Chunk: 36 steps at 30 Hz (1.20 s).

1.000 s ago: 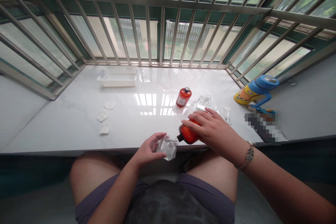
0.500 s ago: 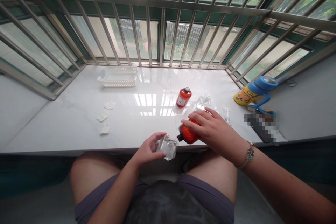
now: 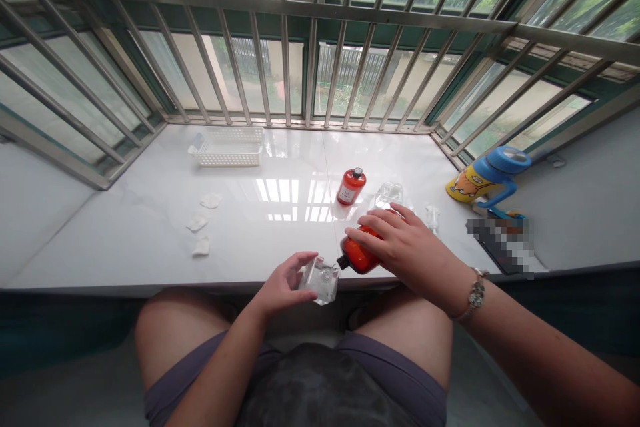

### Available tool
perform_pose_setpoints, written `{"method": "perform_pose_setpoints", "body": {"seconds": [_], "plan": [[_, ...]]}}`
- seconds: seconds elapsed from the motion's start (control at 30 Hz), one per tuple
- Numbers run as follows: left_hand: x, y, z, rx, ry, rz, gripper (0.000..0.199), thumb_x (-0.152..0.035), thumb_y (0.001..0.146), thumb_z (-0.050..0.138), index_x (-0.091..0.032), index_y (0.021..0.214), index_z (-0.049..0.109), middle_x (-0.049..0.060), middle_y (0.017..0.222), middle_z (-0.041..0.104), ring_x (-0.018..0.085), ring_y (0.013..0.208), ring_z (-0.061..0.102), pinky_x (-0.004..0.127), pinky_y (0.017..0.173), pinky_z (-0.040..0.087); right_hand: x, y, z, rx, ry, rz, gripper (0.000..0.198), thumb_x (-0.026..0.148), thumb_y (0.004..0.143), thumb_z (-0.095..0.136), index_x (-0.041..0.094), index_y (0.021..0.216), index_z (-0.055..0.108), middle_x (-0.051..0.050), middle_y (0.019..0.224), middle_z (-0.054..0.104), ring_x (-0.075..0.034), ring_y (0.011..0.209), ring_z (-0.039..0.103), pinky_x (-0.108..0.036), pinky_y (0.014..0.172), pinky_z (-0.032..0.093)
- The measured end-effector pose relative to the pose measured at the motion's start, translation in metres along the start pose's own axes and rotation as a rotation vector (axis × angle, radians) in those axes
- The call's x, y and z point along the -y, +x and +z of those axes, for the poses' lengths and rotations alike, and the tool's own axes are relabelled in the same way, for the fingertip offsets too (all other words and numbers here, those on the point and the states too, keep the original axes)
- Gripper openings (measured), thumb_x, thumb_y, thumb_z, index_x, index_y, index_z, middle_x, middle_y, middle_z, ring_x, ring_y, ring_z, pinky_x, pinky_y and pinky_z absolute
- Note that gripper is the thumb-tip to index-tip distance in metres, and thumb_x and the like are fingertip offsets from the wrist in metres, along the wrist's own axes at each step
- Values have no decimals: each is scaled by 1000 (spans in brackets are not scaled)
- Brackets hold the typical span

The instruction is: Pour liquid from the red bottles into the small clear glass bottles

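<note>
My left hand (image 3: pixel 289 285) grips a clear, faceted glass bottle (image 3: pixel 323 282) just off the table's front edge, its mouth facing up and to the right. In my right hand (image 3: pixel 399 235) is a red bottle (image 3: pixel 361 252) with a black neck, tipped so that its neck points down and left. That neck sits right at the glass bottle's mouth; whether the two touch I cannot tell. Beyond them stands a second red bottle (image 3: pixel 351 187), upright, with a pale label and a dark cap. Partly behind my right hand is another clear glass bottle (image 3: pixel 389 195).
On the white table (image 3: pixel 150 227) are a white plastic basket (image 3: pixel 227 151) at the back left and several crumpled white pieces (image 3: pixel 201 246) at left. A small clear item (image 3: pixel 432 218), a yellow and blue water bottle (image 3: pixel 483 177) and a dark, partly blurred object (image 3: pixel 493 247) are at right. Metal bars line the window.
Both hands hold nearly the same pose, with the red bottle still tilted at the glass bottle's mouth. The whole view has shifted very slightly.
</note>
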State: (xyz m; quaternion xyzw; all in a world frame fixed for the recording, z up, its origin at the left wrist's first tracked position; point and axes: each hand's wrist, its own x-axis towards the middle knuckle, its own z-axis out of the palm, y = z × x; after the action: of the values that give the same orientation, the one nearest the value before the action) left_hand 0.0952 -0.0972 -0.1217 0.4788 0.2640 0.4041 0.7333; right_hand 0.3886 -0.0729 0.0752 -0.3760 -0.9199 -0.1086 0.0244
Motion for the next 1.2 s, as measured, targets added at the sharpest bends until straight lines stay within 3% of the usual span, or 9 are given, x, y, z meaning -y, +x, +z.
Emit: {"method": "perform_pose_setpoints", "body": {"seconds": [1.2], "plan": [[-6,2,1,-13,27,-2,79,-29,74,99,-28,144,62,15,149,63,37,140,59,49,113,51,1,6,-11,-20,-72,-29,43,13,100,65,29,140,63,-8,140,69,-30,129,61,-54,116,36]]}}
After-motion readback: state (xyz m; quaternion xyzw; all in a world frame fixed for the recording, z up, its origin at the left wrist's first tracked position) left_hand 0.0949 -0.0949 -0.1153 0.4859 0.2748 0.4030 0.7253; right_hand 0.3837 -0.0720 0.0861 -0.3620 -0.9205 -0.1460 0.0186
